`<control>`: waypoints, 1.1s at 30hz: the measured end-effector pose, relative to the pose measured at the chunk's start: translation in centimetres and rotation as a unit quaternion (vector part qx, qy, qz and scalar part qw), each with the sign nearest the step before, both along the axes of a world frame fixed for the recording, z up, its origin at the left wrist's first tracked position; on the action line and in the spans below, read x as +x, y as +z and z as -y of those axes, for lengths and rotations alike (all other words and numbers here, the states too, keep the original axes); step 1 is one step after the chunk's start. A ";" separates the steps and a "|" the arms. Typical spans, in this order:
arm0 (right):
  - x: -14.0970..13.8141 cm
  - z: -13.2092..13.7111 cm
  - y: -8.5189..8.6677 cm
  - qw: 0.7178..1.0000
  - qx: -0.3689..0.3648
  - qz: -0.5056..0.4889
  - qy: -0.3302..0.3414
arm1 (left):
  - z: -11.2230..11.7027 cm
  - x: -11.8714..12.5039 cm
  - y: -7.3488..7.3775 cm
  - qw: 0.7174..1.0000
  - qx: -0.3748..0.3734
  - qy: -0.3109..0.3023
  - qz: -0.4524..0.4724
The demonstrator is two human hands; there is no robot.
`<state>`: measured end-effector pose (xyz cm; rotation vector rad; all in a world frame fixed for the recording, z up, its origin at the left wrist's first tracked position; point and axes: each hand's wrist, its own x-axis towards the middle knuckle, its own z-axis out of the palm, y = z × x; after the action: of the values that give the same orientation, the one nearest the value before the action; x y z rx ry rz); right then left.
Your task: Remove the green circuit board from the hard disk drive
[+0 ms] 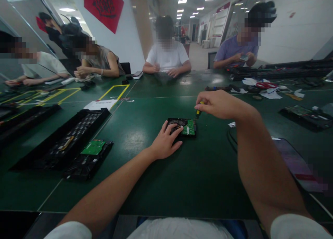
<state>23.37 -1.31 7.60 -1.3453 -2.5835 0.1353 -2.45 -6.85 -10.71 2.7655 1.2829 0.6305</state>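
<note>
A hard drive (191,130) with a green circuit board lies in the middle of the green table, board side up. My left hand (168,140) grips its left end, with fingers spread over the top and the thumb along the near edge. In my closed right hand (221,105) is a small screwdriver (199,111) with a yellow and black handle. It points down by the drive's far right corner; whether the tip touches anything is too small to tell.
On the left stand a long black tray (85,128) and another hard drive (92,152) with a green board. To the right are a black device (307,116), a phone-like screen (299,162), a cable and scraps. Several people sit across the table (156,183).
</note>
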 end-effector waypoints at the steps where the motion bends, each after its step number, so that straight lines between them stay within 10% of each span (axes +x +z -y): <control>1: 0.0 0.0 0.0 1.000 0.008 0.005 -0.006 | 0.0 0.0 0.0 1.000 0.003 0.000 -0.002; 21: -0.4 0.7 0.4 0.993 -0.110 -0.047 0.016 | -0.1 0.1 0.1 1.000 -0.001 0.002 -0.006; 33: 0.0 -0.5 -0.3 0.999 0.030 0.002 -0.015 | -0.1 0.2 0.0 1.000 0.007 -0.002 -0.005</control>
<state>23.34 -0.82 7.26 -1.3645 -2.5482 0.0485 -2.30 -6.78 -10.75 2.7858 1.2789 0.6290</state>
